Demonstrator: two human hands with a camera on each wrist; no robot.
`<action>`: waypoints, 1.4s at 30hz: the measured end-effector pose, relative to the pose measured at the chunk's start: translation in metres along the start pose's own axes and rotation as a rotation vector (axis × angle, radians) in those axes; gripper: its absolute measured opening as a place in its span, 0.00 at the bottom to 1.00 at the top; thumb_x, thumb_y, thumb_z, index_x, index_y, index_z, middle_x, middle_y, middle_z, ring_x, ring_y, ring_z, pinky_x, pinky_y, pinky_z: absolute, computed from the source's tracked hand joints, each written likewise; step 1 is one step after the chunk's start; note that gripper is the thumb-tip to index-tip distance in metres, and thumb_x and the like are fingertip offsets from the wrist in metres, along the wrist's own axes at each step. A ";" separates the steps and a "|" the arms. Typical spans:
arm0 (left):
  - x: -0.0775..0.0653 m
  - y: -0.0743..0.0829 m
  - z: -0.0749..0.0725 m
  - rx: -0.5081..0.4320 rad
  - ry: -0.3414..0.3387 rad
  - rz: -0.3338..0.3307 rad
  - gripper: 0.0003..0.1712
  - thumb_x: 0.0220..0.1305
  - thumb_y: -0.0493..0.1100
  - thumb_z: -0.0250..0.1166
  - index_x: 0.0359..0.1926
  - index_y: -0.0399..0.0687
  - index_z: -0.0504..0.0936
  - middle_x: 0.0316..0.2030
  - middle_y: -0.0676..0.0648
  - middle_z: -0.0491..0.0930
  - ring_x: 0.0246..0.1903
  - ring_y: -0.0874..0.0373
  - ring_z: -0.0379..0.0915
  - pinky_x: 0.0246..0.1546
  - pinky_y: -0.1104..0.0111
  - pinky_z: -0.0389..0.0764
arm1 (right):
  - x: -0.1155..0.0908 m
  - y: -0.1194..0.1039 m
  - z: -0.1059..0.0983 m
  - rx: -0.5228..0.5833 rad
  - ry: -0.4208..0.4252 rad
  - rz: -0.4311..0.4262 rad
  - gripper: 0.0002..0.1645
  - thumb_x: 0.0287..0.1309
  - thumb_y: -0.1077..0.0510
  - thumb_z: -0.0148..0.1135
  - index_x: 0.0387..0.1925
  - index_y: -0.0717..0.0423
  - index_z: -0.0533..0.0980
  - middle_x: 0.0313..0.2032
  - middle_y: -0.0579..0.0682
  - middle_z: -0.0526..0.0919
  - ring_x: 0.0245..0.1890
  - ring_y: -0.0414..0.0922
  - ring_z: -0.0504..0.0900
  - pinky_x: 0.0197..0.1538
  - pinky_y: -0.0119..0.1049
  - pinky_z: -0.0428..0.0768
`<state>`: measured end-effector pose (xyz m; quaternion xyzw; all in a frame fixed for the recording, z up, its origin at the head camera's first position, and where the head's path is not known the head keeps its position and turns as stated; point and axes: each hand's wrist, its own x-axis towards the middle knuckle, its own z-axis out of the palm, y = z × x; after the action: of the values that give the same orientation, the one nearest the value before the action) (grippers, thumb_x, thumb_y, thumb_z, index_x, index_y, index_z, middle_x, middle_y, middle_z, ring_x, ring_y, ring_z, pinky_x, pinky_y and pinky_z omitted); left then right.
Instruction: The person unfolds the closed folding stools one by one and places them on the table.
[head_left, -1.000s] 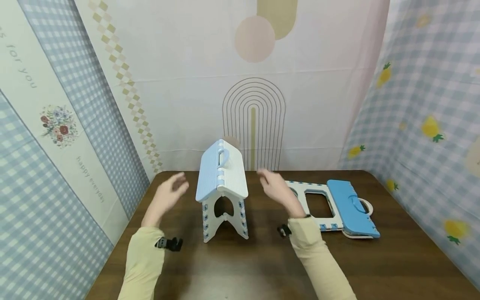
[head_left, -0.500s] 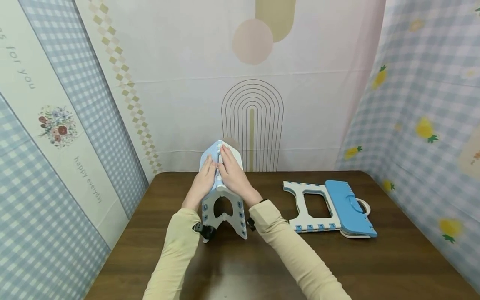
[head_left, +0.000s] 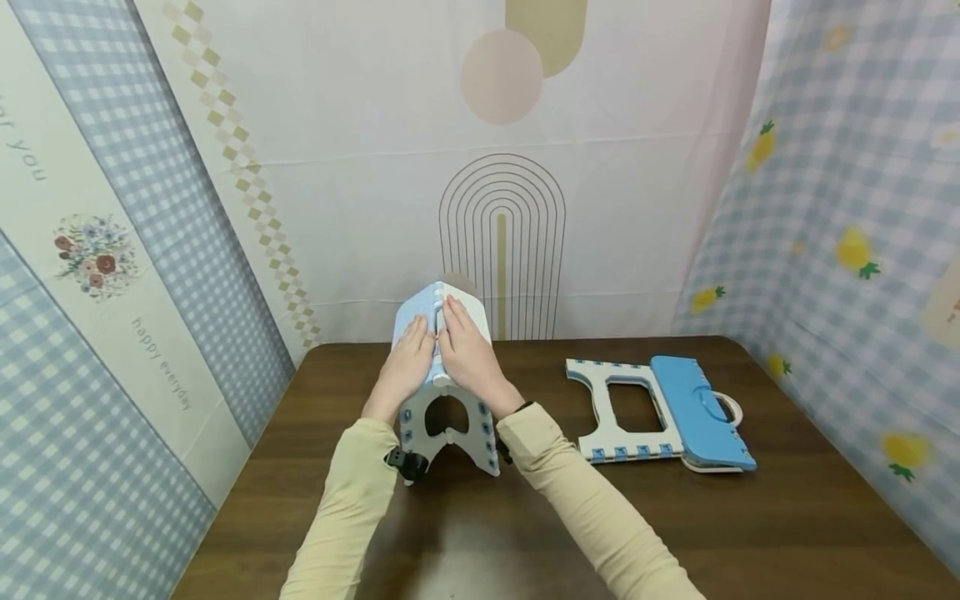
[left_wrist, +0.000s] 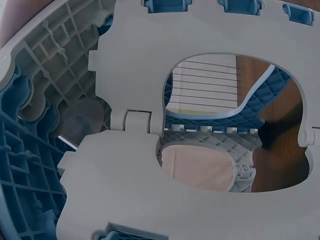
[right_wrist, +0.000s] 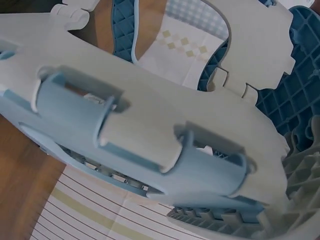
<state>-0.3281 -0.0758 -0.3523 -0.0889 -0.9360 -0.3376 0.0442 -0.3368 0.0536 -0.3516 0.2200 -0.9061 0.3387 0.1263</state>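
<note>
In the head view, a half-folded step stool (head_left: pixel 482 421) stands on the table, its two top panels sloping down from a middle ridge like a roof. My left hand (head_left: pixel 403 367) lies with straight fingers on the light blue panel (head_left: pixel 414 307). On the white panel (head_left: pixel 474 308), my right hand (head_left: pixel 472 360) presses the same way, close beside the ridge. The carry handle is mostly hidden by the hands. The left wrist view looks through the white leg panel (left_wrist: pixel 130 170) with its oval hole; blue hinges (right_wrist: pixel 75 105) fill the right wrist view.
A second folding stool, with a blue seat (head_left: pixel 701 408) and a white loop handle (head_left: pixel 733 408), lies folded flat at the right of the brown table (head_left: pixel 787 517). Patterned cloths (head_left: pixel 360 225) hang behind and on both sides.
Both hands have come inward from either side of the stool onto its sloping top. Since half a second ago its legs stand slightly wider apart.
</note>
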 end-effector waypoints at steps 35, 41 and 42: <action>0.002 -0.002 0.005 0.312 -0.049 0.019 0.32 0.77 0.49 0.33 0.75 0.37 0.49 0.76 0.39 0.47 0.77 0.46 0.40 0.76 0.51 0.45 | 0.003 0.006 0.007 -0.323 -0.195 0.057 0.35 0.74 0.50 0.31 0.74 0.67 0.47 0.76 0.61 0.46 0.77 0.51 0.46 0.78 0.41 0.48; 0.004 -0.001 0.003 0.348 -0.096 -0.006 0.34 0.76 0.49 0.31 0.76 0.38 0.41 0.77 0.40 0.37 0.77 0.45 0.31 0.76 0.49 0.40 | 0.006 0.006 0.005 -0.400 -0.289 0.092 0.34 0.75 0.48 0.25 0.75 0.60 0.44 0.77 0.54 0.44 0.78 0.49 0.41 0.79 0.48 0.39; 0.004 -0.001 0.002 0.355 -0.103 -0.010 0.34 0.76 0.50 0.30 0.76 0.39 0.41 0.77 0.40 0.37 0.77 0.46 0.31 0.76 0.49 0.39 | 0.007 0.006 0.003 -0.404 -0.309 0.097 0.35 0.75 0.48 0.24 0.76 0.59 0.43 0.77 0.53 0.42 0.78 0.48 0.40 0.79 0.48 0.38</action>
<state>-0.3323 -0.0741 -0.3539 -0.0922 -0.9823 -0.1625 0.0094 -0.3459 0.0532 -0.3548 0.1957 -0.9734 0.1188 0.0114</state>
